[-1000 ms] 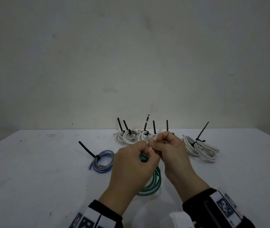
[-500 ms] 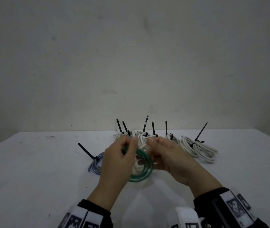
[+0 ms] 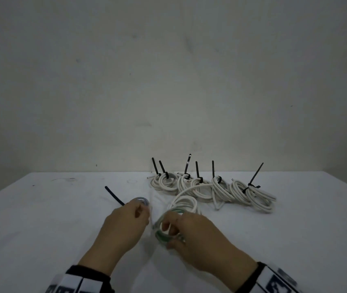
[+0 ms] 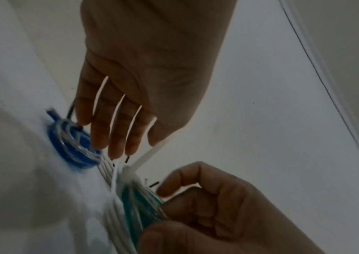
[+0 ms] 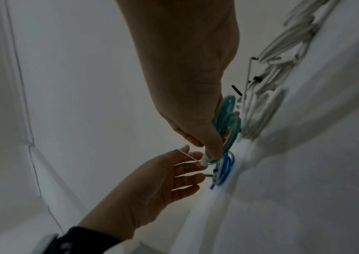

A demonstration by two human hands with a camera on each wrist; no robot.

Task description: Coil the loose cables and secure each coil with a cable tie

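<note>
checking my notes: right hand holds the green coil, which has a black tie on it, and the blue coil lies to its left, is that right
Not quite: the tie on the green coil is white, not black, as the left wrist view shows. The rest holds: the right hand grips the green coil, and the blue coil, with its black tie, lies to its left.

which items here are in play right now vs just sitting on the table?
In play:
- green coil, held by the right hand
- white cable tie round it, tail by the left hand, fingers straight
- untied white coil behind

Lying about:
- blue coil, black tie on
- tied white coils at the back
</note>
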